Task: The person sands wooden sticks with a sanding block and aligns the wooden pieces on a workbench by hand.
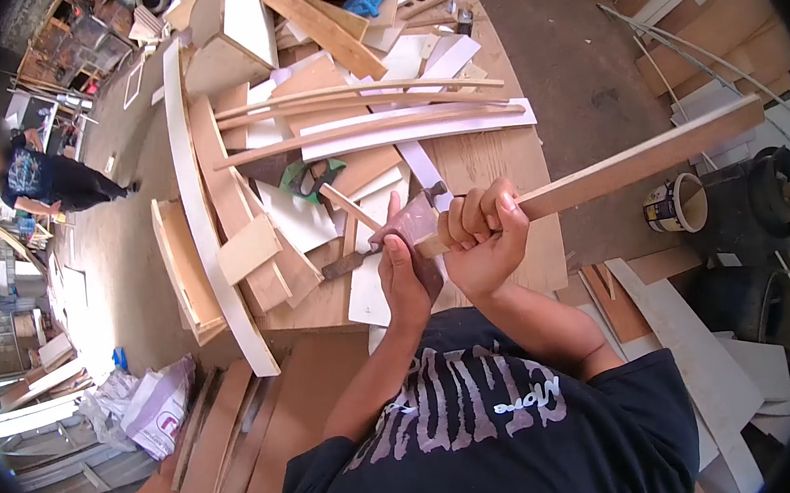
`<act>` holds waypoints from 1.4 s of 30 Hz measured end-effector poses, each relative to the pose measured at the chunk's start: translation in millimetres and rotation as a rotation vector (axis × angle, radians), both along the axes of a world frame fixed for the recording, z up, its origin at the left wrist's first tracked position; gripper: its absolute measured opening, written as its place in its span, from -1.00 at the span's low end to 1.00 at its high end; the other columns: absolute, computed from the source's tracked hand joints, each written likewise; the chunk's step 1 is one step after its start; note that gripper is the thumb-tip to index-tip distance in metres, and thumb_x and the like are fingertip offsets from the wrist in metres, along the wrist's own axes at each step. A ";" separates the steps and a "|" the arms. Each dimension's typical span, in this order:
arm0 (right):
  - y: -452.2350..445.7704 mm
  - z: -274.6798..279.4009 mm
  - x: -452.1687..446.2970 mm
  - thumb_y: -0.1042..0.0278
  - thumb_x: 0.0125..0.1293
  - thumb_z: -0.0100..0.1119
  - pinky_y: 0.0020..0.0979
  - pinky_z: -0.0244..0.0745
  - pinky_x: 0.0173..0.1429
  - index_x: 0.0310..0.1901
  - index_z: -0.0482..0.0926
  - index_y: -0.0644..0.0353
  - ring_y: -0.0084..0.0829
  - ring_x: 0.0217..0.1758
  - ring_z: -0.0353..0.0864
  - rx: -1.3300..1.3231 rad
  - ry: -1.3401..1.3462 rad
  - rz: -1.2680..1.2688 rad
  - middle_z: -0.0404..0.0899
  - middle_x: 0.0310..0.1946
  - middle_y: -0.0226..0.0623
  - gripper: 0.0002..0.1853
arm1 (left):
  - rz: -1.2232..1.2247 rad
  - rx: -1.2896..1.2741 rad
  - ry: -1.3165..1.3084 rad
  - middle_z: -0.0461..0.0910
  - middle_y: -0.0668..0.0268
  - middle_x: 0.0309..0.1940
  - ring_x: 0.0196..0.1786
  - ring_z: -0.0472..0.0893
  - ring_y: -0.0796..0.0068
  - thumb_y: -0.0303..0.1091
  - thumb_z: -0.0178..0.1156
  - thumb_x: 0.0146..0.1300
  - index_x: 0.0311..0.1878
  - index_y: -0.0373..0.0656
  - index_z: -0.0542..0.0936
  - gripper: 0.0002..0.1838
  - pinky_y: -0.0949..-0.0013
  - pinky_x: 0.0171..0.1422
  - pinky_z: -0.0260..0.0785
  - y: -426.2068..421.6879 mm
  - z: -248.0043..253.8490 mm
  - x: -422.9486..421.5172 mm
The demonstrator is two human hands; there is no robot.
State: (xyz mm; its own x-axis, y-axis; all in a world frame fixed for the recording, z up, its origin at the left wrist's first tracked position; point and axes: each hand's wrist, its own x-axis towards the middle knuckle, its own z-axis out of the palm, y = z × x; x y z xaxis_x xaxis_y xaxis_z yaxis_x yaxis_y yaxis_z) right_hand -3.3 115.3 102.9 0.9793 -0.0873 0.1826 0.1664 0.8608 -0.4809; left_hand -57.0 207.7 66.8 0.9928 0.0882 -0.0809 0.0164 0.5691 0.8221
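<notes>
Fingers of my right hand (485,238) are wrapped round a long wooden strip (643,158), which slants up to the right past the table edge. My left hand (405,279) grips a reddish-brown sheet (409,226) that looks like sandpaper, at the strip's near end; whether it wraps the wood I cannot tell. A dark metal tool end (434,191) shows just beyond the sheet. Left of my left hand lies a dark flat-bladed tool (344,265), partly hidden. Green-and-black scissors-like handles (314,178) rest among the offcuts.
Wood strips (362,100) and boards cover the worktable (492,166). A long pale board (191,181) runs along its left side. Beyond the right edge stand a bucket (676,206) and a black container (762,202). Another person (55,175) is at the far left. Planks (234,452) lie below.
</notes>
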 end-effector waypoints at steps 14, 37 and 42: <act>75.3 18.9 -2.1 0.16 0.52 -0.14 -0.48 -0.04 -0.62 -0.46 0.14 -0.01 -0.62 -0.68 -0.02 -0.083 0.088 -0.067 0.04 -0.69 -0.53 -0.66 | 0.021 0.058 -0.029 0.26 0.17 0.45 0.47 0.28 0.39 0.28 -0.25 0.56 0.61 -0.33 -0.05 -0.10 0.32 0.56 0.06 54.9 -15.1 -19.9; 186.7 6.7 -68.7 0.18 0.52 -0.15 -0.49 0.01 -0.62 -0.45 0.15 0.01 -0.61 -0.69 0.00 -0.087 -0.075 -0.253 0.06 -0.70 -0.52 -0.67 | -0.118 -0.095 -0.066 0.33 0.20 0.39 0.42 0.37 0.34 0.27 -0.28 0.56 0.62 -0.22 -0.02 -0.15 0.26 0.54 0.13 175.4 -25.4 -38.7; 198.7 -7.6 -92.1 0.27 0.47 -0.03 -0.47 0.02 -0.61 -0.44 0.18 0.07 -0.59 -0.68 0.04 -0.037 -0.025 -0.186 0.10 -0.68 -0.47 -0.70 | -0.107 -0.094 -0.008 0.36 0.20 0.36 0.40 0.36 0.31 0.32 -0.29 0.54 0.64 -0.16 -0.02 -0.14 0.23 0.53 0.13 199.4 -16.8 -43.1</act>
